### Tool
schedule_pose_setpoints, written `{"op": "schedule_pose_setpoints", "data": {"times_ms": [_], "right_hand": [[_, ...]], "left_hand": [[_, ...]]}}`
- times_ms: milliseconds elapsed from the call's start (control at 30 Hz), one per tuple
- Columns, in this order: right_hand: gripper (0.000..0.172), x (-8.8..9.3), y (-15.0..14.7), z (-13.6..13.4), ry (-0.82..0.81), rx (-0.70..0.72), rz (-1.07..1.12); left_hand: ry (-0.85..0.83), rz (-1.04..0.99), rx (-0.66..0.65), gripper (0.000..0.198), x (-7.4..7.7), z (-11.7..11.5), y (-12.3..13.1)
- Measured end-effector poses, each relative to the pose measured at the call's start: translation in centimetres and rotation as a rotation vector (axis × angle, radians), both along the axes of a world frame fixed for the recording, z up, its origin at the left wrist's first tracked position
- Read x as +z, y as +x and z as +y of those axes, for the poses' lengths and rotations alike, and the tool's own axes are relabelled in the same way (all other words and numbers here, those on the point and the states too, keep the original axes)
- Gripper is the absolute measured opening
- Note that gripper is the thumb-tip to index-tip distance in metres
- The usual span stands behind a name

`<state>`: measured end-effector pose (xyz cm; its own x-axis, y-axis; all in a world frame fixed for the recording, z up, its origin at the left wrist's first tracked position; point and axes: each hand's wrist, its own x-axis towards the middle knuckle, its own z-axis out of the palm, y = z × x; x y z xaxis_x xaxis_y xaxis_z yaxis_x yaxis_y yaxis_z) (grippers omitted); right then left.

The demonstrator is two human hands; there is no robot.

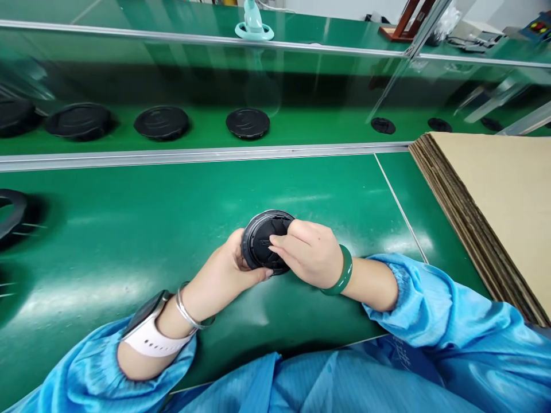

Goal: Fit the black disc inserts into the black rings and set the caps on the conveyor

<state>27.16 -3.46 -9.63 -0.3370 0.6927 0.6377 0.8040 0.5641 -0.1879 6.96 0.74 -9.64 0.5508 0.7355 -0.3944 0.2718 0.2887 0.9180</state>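
Note:
My left hand is closed around the rim of a round black plastic part, held a little above the green worktop with its ridged inner face toward me. The thumb presses its lower edge. My right hand is pinched against that face, thumb and fingertips near its middle. What lies between those fingertips, if anything, is too small or hidden to make out.
Beyond a metal rail, several round black parts sit on a green strip. A stack of cardboard sheets is at the right. At the left edge lies a black ring. A pale teal stand is at the back.

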Motion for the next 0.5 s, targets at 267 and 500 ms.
{"op": "schedule_pose_setpoints", "data": {"times_ms": [267, 500], "right_hand": [[0.029, -0.23, 0.01, 0.22, 0.039, 0.013, -0.034], [0.025, -0.25, 0.13, 0.26, 0.023, 0.041, -0.046]], "left_hand": [[0.02, 0.002, 0.029, 0.075, -0.12, 0.06, 0.21], [0.066, 0.031, 0.013, 0.073, -0.09, -0.04, 0.19]]}}
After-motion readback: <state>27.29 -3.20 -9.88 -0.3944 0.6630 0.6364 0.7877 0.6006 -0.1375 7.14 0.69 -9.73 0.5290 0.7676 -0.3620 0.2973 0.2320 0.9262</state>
